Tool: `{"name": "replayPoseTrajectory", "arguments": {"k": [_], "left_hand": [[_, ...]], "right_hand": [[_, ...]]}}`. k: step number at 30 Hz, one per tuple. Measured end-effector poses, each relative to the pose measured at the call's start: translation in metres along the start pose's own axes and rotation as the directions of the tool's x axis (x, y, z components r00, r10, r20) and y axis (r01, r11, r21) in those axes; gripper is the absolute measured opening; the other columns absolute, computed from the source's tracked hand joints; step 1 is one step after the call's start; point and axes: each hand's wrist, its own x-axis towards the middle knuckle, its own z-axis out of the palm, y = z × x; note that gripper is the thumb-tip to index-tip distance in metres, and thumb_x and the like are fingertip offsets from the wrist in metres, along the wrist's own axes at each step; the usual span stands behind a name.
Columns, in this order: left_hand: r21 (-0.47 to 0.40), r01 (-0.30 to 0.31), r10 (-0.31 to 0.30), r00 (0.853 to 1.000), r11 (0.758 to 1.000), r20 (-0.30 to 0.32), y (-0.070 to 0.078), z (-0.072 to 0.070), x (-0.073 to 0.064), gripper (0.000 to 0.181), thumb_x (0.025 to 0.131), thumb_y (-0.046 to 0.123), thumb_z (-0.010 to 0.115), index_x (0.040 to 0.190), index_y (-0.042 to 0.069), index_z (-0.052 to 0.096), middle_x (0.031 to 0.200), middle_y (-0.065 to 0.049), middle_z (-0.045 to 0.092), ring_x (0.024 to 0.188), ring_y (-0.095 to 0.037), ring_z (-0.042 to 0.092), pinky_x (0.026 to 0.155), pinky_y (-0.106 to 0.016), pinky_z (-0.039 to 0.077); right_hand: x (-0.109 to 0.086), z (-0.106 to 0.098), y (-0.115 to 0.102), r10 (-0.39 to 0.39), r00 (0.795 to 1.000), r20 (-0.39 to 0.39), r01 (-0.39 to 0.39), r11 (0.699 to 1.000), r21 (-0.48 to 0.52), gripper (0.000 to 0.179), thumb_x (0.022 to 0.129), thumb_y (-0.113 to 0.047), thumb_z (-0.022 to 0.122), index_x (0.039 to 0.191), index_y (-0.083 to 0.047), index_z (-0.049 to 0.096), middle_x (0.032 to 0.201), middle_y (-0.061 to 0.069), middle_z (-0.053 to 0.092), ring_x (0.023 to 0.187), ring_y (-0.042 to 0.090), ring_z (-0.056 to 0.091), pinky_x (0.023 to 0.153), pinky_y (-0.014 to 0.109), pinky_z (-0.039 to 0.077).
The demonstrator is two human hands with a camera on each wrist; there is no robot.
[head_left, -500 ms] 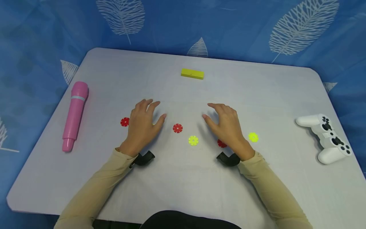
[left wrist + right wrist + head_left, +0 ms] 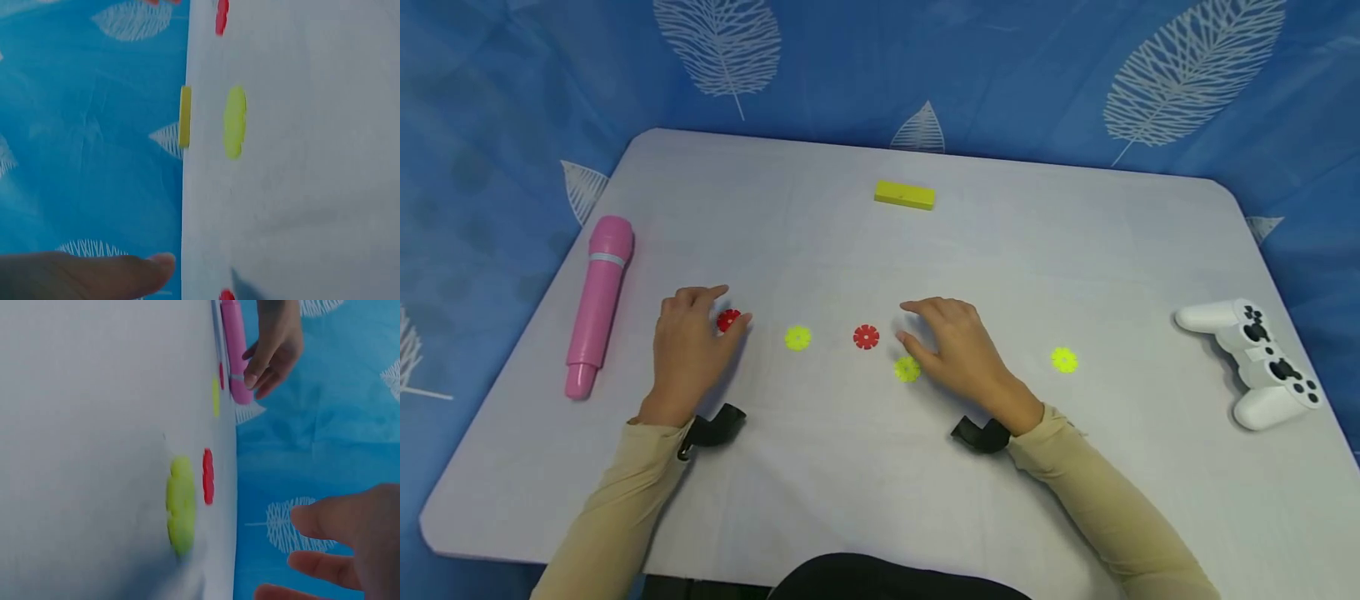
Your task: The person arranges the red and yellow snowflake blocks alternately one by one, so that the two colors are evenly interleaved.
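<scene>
My left hand (image 2: 685,354) hovers at the left of the table, thumb and index finger spread on either side of a red flower-shaped disc (image 2: 728,320) and holding nothing. A yellow-green disc (image 2: 798,337) lies to its right. Around the middle, my right hand (image 2: 958,350) hovers with fingers apart, its thumb tip close beside another yellow-green disc (image 2: 906,370). A second red disc (image 2: 866,337) lies a little left of that hand. In the right wrist view, the right fingers (image 2: 325,515) stand apart from the yellow-green disc (image 2: 181,506).
On the white table (image 2: 850,483), a pink microphone-shaped thing (image 2: 597,304) lies at the left edge and a white game controller (image 2: 1255,362) at the right. Toward the back is a yellow block (image 2: 905,195). One more yellow-green disc (image 2: 1064,360) lies right of my right hand.
My left hand has moved left to the red disc, uncovering a yellow-green disc. My right hand has shifted left and slightly nearer, and now hides a red disc that showed beside it.
</scene>
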Motion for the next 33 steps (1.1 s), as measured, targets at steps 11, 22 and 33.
{"name": "replayPoseTrajectory", "arguments": {"k": [11, 22, 33], "left_hand": [[0.041, 0.071, -0.075, 0.993, 0.997, 0.095, -0.019, -0.001, -0.013, 0.042, 0.078, 0.022, 0.070, 0.110, -0.003, 0.061, 0.114, -0.029, 0.050, 0.108, -0.045, 0.043, 0.086, -0.056, 0.038], [-0.013, 0.037, -0.036, 0.998, 0.999, 0.057, -0.021, 0.009, -0.010, 0.036, 0.079, 0.019, 0.069, 0.107, -0.002, 0.063, 0.117, -0.029, 0.049, 0.109, -0.045, 0.040, 0.088, -0.056, 0.030], [-0.064, -0.002, 0.016, 0.975, 0.998, 0.221, -0.013, 0.022, 0.018, 0.035, 0.084, 0.020, 0.063, 0.113, 0.001, 0.058, 0.137, -0.031, 0.035, 0.133, -0.047, 0.021, 0.102, -0.063, 0.019]], "right_hand": [[-0.001, 0.016, -0.021, -0.113, 0.992, 0.062, 0.113, 0.994, 0.016, 0.032, 0.083, -0.028, 0.062, 0.111, -0.012, 0.062, 0.106, 0.002, 0.064, 0.101, 0.018, 0.058, 0.097, 0.042, 0.036], [0.002, 0.028, -0.031, -0.225, 0.971, 0.074, 0.219, 0.972, 0.083, 0.030, 0.086, -0.029, 0.059, 0.112, -0.014, 0.061, 0.099, -0.002, 0.062, 0.101, 0.015, 0.055, 0.096, 0.036, 0.036], [0.007, 0.031, -0.036, -0.250, 0.965, 0.083, 0.242, 0.966, 0.095, 0.029, 0.086, -0.027, 0.059, 0.112, -0.013, 0.061, 0.103, 0.000, 0.062, 0.102, 0.016, 0.055, 0.095, 0.037, 0.037]]}}
